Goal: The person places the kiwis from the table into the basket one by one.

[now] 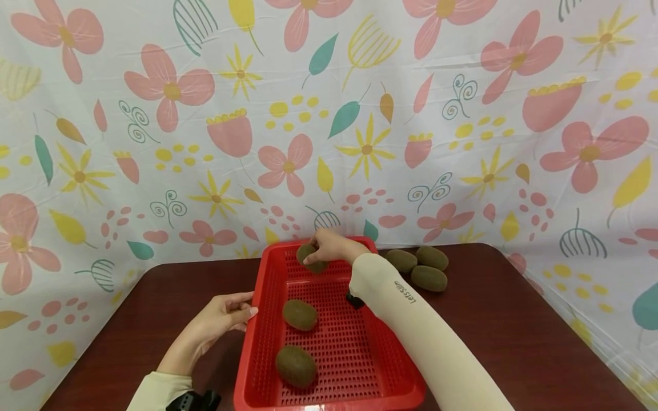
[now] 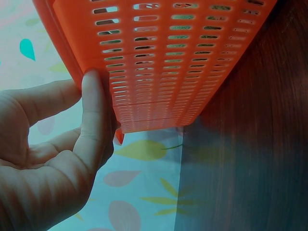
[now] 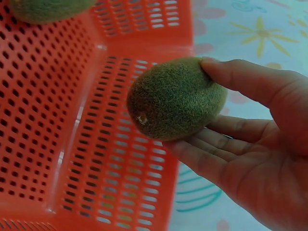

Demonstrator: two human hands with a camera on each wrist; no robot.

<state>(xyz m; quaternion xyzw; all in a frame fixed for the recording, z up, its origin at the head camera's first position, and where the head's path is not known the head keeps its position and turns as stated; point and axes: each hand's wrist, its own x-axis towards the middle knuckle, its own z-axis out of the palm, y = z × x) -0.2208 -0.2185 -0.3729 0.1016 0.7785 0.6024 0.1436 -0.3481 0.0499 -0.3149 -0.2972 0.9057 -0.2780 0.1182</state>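
A red plastic basket [image 1: 329, 406] with slotted walls stands on the table. My right hand [image 1: 333, 246] holds a brown, fuzzy kiwi [image 3: 175, 98] between thumb and fingers at the basket's far left corner. In the right wrist view, that hand's thumb [image 3: 231, 72] presses the kiwi's upper side while the fingers support it below. Two more kiwis, a middle one [image 1: 300, 315] and a nearer one [image 1: 296, 366], lie on the basket floor along its left side. At the left rim, my left hand [image 1: 218, 319] grips the basket's edge; the left wrist view shows its fingers [image 2: 94, 106] against the rim.
Three kiwis [image 1: 429, 278] lie grouped on the dark wooden table [image 1: 493, 319], right of the basket's far end. Behind the table hangs a white cloth [image 1: 319, 114] with flowers and leaves. My right sleeve [image 1: 416, 319] crosses over the basket's right rim.
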